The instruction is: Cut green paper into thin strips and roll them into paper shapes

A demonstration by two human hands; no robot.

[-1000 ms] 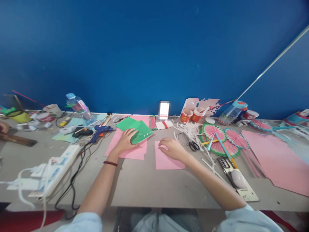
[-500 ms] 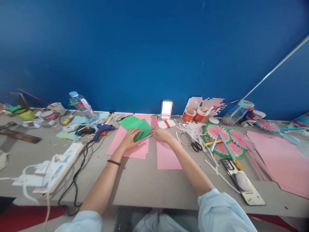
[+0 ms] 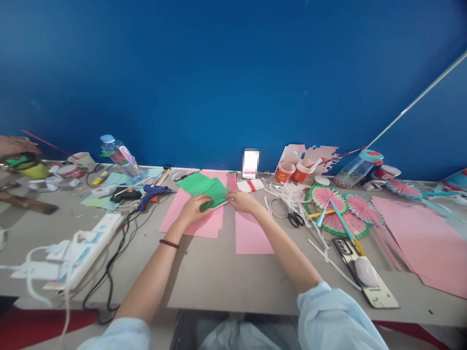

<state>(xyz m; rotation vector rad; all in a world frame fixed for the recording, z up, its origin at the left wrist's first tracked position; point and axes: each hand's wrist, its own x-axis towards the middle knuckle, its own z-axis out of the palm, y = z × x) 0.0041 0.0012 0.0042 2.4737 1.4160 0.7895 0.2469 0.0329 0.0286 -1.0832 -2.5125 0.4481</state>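
The left hand (image 3: 195, 209) lies on the near edge of the green paper (image 3: 218, 190), thumb and fingers slightly parted — gripping or merely pressing, I cannot tell. The right hand's (image 3: 243, 201) fingers pinch its right corner. The paper sits over pink sheets (image 3: 197, 229) on the bench (image 3: 226, 279).

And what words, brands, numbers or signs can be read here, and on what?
None reads with certainty.
Bottle label: lettering, too blurred.
Left red cup: gold marks, too blurred.
Right red cup: gold marks, too blurred.
Phone lying flat: dark marks at its near end, too small.
Upright screen: pixelated, unreadable.
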